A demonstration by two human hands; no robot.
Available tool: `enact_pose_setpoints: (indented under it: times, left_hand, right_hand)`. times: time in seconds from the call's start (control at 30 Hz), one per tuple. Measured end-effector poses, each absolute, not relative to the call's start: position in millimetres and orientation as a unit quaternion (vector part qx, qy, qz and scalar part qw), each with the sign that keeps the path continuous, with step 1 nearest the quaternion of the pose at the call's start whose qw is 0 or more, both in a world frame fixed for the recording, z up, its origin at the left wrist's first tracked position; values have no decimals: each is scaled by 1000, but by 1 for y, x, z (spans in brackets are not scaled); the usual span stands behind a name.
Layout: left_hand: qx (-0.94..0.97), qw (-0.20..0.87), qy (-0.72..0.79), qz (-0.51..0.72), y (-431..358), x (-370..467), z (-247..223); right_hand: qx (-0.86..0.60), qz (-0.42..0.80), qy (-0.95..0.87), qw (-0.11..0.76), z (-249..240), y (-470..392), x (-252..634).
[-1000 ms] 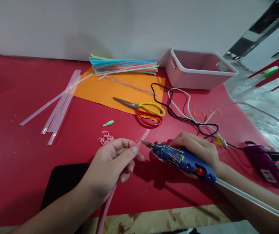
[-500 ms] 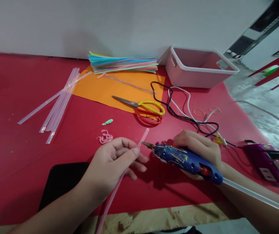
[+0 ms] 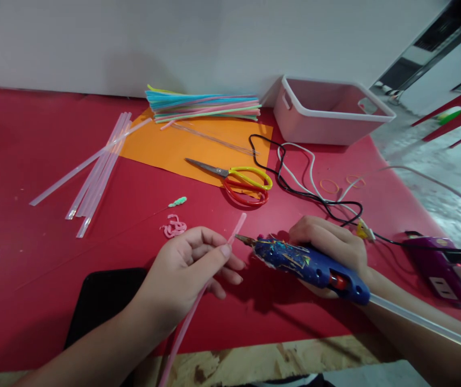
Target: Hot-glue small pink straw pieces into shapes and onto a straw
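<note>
My left hand (image 3: 192,266) pinches a long pink strip (image 3: 184,329) between thumb and index finger, its upper end sticking out past the fingertips. Wrapped round a blue glue gun (image 3: 290,258), my right hand (image 3: 329,244) keeps its metal nozzle at or very near the strip's upper part. A clear glue stick (image 3: 424,322) runs out of the gun's back. Beyond my left hand lie a curled pink piece (image 3: 174,226) and a small green piece (image 3: 178,202) on a thin wire. Scissors (image 3: 226,172) with yellow and red handles rest partly on orange paper (image 3: 165,150).
Clear glue sticks (image 3: 103,172) lie at the left, a colourful bundle of fuzzy stems (image 3: 206,106) at the back. A pink bin (image 3: 314,126) stands back right. Black and white cables (image 3: 295,188) lead towards a purple power strip (image 3: 435,269). A black object (image 3: 101,301) sits by my left forearm.
My right hand and the glue gun have shifted very slightly to the right. My left hand and the pink strip look almost still.
</note>
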State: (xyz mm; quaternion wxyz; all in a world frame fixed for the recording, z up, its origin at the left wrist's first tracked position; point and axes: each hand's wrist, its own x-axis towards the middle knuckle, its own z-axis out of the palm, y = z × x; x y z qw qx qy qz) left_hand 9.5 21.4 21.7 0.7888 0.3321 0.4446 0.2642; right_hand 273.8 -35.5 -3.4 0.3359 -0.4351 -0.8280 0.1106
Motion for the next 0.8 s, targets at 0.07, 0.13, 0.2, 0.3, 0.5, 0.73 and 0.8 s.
enact_pose_setpoints:
  times: [0.07,0.13,0.2,0.3,0.5,0.73,0.8]
  left_hand:
    - [333,786,446,267,21,9,22]
    - [334,784,448,271,21,9,22]
    - [331,787,446,269,21,9,22]
    - [331,792,440,265,20,9,24]
    - [333,767,461,295,16,12,29]
    - [355,781,436,271,20,7,19]
    - [356,781,436,271,21,7,19]
  right_hand:
    - [-435,108,-829,335,-2,-35,273]
    - [-435,106,-829,335,-1,-34,272]
    - [-435,104,-829,337,-1,-34,271]
    - [-435,96,-829,339,0,-33,270]
    - [-443,90,-825,339,-1,-34,269]
    - [-451,83,-823,336,0,-34,269]
    - [-451,79,-822,337,1,-34,270]
